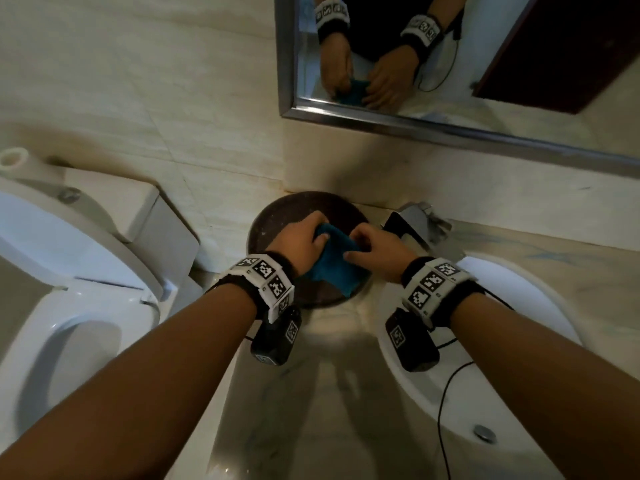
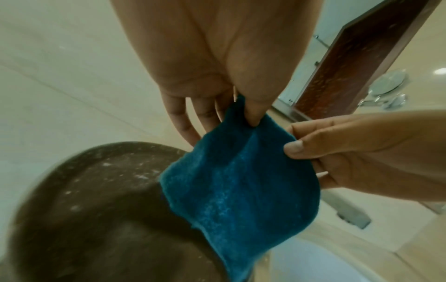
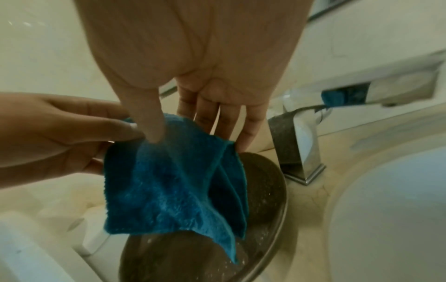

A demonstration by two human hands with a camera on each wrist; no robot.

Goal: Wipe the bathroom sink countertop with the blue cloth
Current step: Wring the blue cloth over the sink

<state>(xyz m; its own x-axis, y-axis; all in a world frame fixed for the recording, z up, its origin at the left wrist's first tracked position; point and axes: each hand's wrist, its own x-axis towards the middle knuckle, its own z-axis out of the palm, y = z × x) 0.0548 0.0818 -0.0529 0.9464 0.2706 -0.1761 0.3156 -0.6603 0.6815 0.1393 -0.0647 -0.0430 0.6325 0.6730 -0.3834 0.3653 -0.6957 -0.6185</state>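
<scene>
Blue cloth (image 1: pixel 332 268) showing deep teal-blue, plain, no print. Round tray (image 1: pixel 277 216) showing dark brown with pale speckles. Countertop (image 1: pixel 346 393) showing cream with faint veining. Sink basin (image 1: pixel 519 393) and toilet (image 1: pixel 86 271) showing white. Wrist bands (image 1: pixel 266 282) showing black-and-white square markers. Faucet (image 1: pixel 412 220) showing shiny silver.

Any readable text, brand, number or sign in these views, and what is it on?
No readable words, brands or numbers in any view.
White wristbands on the left hand and right hand: black-and-white square marker patterns only, no letters.
Blue terry cloth, chrome faucet, dark round tray: no label visible.
</scene>
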